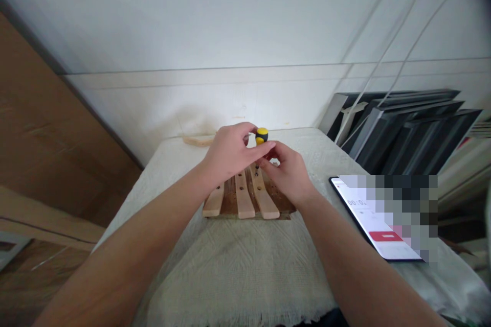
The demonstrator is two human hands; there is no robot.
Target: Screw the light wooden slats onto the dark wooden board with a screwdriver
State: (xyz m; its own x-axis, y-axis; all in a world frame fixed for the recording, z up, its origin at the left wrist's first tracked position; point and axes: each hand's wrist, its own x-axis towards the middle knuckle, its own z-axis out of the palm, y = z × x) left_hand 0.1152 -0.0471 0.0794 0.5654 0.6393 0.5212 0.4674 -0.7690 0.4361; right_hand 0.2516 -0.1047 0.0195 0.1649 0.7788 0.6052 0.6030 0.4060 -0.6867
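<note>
One cloth-covered counter (238, 271); brown board (283, 208) on it; three pale wooden strips (246, 208) on board; left hand (232, 148) curled beside yellow-black screwdriver (262, 135), hold unclear; right hand (287, 167) pinching its lower part; near-upright, tip down at rightmost strip.

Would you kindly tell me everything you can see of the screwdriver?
The screwdriver has a rounded yellow-and-black handle, seemingly plastic or rubber. It stands nearly upright, handle up. The right hand is closed around its middle, partly hiding it; the left hand is at the handle, its grip unclear. A dark shaft shows below, pointing down at the rightmost wooden strip.
</note>
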